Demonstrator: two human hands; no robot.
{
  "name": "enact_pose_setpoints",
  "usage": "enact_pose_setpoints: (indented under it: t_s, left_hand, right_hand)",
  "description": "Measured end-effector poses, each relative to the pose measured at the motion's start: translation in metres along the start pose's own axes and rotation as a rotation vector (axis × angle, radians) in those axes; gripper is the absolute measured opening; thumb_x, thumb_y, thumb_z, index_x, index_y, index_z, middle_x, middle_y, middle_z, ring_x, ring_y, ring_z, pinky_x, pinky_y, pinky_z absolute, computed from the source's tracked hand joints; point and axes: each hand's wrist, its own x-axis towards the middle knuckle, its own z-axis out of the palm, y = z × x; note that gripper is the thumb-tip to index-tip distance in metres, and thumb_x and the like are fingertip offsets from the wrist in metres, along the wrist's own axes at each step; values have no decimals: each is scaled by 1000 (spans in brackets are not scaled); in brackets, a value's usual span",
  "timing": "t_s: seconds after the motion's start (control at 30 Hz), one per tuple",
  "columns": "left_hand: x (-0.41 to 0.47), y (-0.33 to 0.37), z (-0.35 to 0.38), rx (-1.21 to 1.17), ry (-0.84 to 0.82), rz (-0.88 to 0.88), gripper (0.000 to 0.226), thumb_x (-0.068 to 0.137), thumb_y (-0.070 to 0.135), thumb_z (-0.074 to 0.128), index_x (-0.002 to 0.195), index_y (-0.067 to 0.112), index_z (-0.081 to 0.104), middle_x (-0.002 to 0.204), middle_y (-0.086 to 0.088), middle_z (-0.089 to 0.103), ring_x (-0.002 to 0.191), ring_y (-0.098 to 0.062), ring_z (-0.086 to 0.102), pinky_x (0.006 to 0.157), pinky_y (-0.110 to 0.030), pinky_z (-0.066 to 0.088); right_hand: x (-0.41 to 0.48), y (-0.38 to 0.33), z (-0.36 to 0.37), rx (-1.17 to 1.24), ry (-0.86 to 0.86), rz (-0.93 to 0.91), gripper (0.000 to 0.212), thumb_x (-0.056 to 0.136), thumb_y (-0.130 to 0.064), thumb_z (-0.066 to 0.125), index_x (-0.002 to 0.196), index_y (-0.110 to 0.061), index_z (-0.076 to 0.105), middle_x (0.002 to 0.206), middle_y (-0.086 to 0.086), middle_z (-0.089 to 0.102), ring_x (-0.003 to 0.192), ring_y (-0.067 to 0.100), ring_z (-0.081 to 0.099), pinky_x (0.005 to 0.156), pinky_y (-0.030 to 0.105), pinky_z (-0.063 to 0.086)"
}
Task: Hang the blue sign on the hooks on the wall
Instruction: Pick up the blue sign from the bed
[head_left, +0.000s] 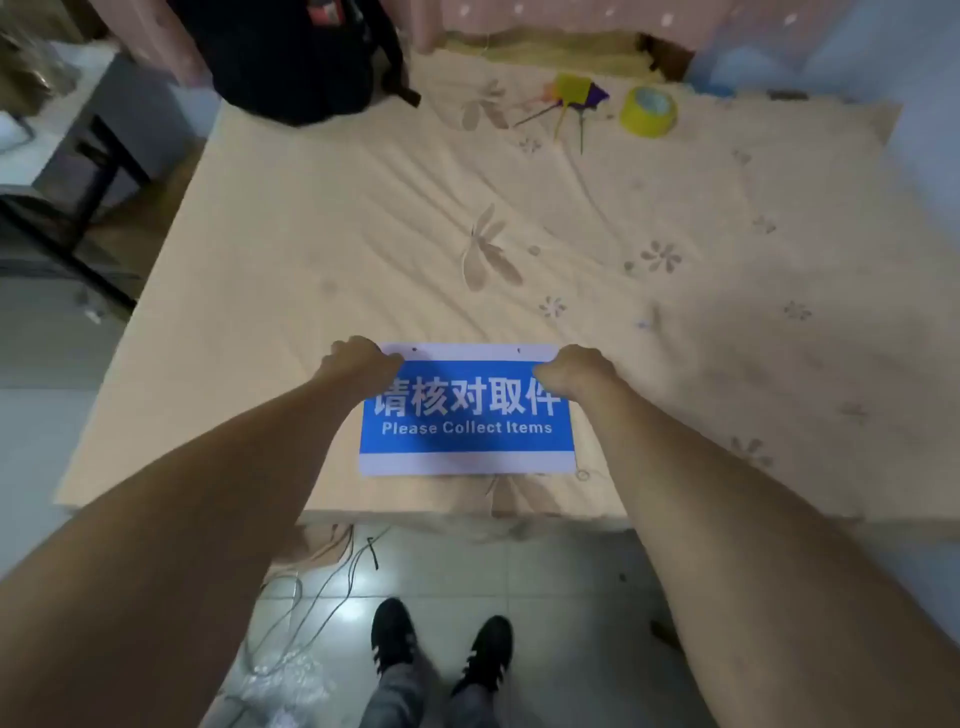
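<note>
The blue sign (467, 431), with white Chinese characters, "Please Collect Items" and white bands at top and bottom, lies flat near the front edge of the bed (311, 249). Two small holes show along its top band. My left hand (361, 361) is closed over its top left corner and my right hand (576, 371) over its top right corner. Both thumbs lie on the sign's face; the fingers curl past the corners, out of sight. No wall hooks are in view.
On the bed's far side lie a yellow tape roll (649, 111), colourful fly swatters (571, 98) and a black backpack (296, 57). A dark table (88, 156) stands at left. Cables (306, 603) and plastic wrap lie on the tiled floor by my shoes (441, 644).
</note>
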Motion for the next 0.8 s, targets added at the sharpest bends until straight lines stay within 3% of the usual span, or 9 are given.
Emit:
enact_pose_setpoints:
  t_s: [0.03,0.1,0.2,0.4,0.5,0.67,0.8]
  left_hand:
    - [-2,-4,5,21,-22,-22,47,89,40,56,122,7,56,128,-18,56,108,-36,58,83,-37,48]
    - [0,-12,20,53,-18,-34,42,91,36,54,122,7,58,125,-17,56,101,-34,58,76,-34,44]
    - [-3,-17,39,107,43,-44,40,95,27,52,128,5,54,129,-17,51,110,-37,57,77,-37,41]
    - [-4,-13,52,70,129,-55,37,93,17,58,126,3,50,127,-17,52,114,-38,56,78,-39,42]
    - [-1,-15,54,7,145,-72,36,92,15,60,124,3,49,126,-17,53,112,-38,57,76,-40,44]
    - [3,-20,48,-101,143,-83,31,88,15,58,116,1,52,119,-16,56,99,-38,62,69,-42,49]
    - [-2,-15,35,-127,164,-70,27,90,15,58,112,1,51,119,-16,55,99,-39,61,68,-41,46]
  right_hand:
    - [-1,3,8,-31,-31,30,33,90,-39,48,103,-11,61,117,11,59,84,26,59,57,28,41]
    - [6,9,27,-49,-61,59,31,91,-39,47,104,-13,57,122,12,55,91,27,56,65,31,44]
    - [9,14,49,-50,-107,62,29,93,-35,47,108,-11,55,127,15,51,98,27,52,68,33,43]
    - [12,12,66,59,14,135,41,91,-22,58,127,-3,51,134,16,40,108,32,58,74,36,50]
    - [13,12,71,109,66,161,46,90,-20,62,130,-2,48,135,16,41,111,32,57,70,36,48]
    - [8,15,70,233,110,179,45,89,-16,65,128,-2,49,134,14,42,113,34,56,85,41,55]
    - [1,13,63,258,141,169,43,87,-17,67,125,-3,51,130,14,45,111,34,57,85,43,57]
